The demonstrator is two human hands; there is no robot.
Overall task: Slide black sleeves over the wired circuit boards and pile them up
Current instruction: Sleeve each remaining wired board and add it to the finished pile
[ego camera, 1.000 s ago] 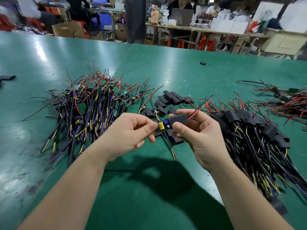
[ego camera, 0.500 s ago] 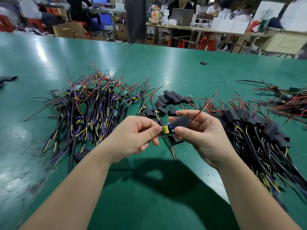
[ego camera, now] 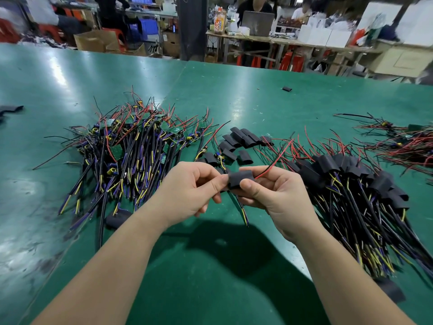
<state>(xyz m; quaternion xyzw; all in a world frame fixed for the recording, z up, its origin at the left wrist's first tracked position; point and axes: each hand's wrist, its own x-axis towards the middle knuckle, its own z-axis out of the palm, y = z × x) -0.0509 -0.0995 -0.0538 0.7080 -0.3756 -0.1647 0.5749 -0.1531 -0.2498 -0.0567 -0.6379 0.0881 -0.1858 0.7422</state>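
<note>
A person's two bare hands are meeting above the middle of a green table, nearer its front edge. The left hand is pinching the left end of a black sleeve between thumb and fingertips. The right hand is gripping the same sleeve from the other side, thumb underneath and fingers curled over it. The circuit board itself is hidden inside the sleeve. A red lead is sticking out of the sleeve's right end, and yellow-tipped wires are hanging below the hands.

Towards the table's left edge, a heap of bare wired circuit boards is lying spread out, green boards showing among black, purple and yellow wires. Behind the hands, loose empty sleeves are lying flat in a small cluster. Towards the right edge, a pile of sleeved boards is fanning out. A red-wired tangle is lying at the right edge itself. One stray sleeve is sitting alone near the far edge.
</note>
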